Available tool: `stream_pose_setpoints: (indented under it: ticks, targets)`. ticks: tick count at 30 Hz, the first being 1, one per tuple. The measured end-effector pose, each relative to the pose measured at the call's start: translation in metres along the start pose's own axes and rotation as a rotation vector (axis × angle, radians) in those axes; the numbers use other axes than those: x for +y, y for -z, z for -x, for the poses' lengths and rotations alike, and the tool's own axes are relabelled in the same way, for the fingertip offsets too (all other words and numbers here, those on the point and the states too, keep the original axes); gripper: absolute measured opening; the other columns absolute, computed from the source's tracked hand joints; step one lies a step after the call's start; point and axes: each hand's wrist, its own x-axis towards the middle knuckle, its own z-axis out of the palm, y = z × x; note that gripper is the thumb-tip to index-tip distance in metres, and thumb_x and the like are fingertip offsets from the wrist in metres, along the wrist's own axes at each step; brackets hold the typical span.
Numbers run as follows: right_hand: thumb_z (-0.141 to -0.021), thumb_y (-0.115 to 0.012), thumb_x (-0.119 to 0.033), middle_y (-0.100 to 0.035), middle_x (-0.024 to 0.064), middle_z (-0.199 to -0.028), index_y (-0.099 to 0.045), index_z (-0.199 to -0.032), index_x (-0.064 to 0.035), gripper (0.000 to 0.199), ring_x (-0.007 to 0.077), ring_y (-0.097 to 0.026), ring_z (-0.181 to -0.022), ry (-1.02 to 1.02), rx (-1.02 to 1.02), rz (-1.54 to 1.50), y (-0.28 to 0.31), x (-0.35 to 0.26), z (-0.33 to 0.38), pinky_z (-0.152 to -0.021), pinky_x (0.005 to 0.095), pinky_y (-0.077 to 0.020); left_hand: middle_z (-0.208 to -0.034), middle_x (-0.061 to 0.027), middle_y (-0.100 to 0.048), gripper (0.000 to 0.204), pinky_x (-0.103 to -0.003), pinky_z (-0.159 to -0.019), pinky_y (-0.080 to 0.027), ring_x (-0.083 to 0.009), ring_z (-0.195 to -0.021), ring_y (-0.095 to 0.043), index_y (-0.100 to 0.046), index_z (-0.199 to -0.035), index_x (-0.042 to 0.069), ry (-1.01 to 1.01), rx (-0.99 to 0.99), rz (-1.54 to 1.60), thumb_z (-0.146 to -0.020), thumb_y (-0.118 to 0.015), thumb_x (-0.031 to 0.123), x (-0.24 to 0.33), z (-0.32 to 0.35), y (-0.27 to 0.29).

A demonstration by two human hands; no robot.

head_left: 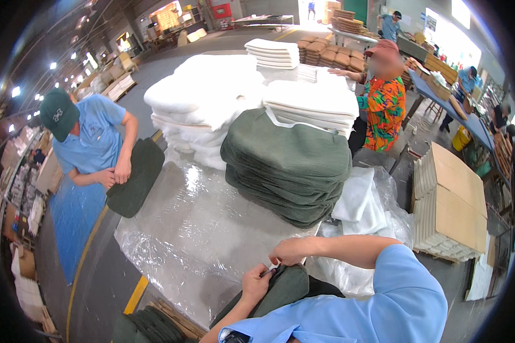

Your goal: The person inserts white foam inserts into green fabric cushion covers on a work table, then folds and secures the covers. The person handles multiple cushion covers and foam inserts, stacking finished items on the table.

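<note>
A dark green fabric cushion cover lies against my body at the near edge of the table. My left hand is closed at its edge, with a small dark, slim tool sticking out from the fingers. My right hand meets it from the right, fingers pinched together at the cover's edge, where a bit of white shows. What exactly the right fingertips hold is too small to make out. Beyond my hands stands a tall stack of similar green covers.
White padding is piled behind the green stack on the plastic-covered table. A co-worker at left handles a green cover; another person stands at the far right corner. Flat cartons and clear plastic are at right.
</note>
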Motion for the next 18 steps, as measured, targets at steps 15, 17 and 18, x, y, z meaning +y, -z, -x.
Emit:
stream_pose_setpoints:
  ticks: [15,17,18]
  targets:
    - [-0.083,-0.078,-0.01,-0.075,0.0091,-0.096,-0.073,-0.111,-0.0097,0.028,0.0267,-0.07,-0.091,0.013,0.044,-0.371,-0.02,0.009,-0.011,-0.072,0.0429,-0.0532,-0.077,-0.0097,-0.059,0.019,-0.048,-0.065,-0.047,-0.0344,-0.075,-0.059,-0.061,-0.08,0.009,-0.692,0.182,-0.452,-0.087,-0.078,0.016,0.004,0.019,-0.002]
    - [-0.083,-0.081,-0.013,-0.073,0.0061,-0.092,-0.073,-0.112,-0.0095,0.029,0.0217,-0.067,-0.087,-0.031,0.031,-0.539,-0.022,0.017,-0.015,-0.069,0.0394,-0.0513,-0.078,-0.0087,-0.06,0.019,-0.047,-0.065,-0.048,-0.0331,-0.075,-0.06,-0.062,-0.08,0.01,-0.697,0.192,-0.466,-0.087,-0.078,0.018,0.004,0.019,-0.002]
    - [-0.083,-0.082,-0.014,-0.071,0.0047,-0.091,-0.073,-0.112,-0.0096,0.03,0.0196,-0.065,-0.085,-0.061,0.018,-0.587,-0.024,0.019,-0.017,-0.068,0.0378,-0.0502,-0.078,-0.0086,-0.06,0.019,-0.047,-0.065,-0.048,-0.0328,-0.075,-0.06,-0.062,-0.08,0.01,-0.698,0.193,-0.458,-0.087,-0.078,0.018,0.005,0.02,-0.003]
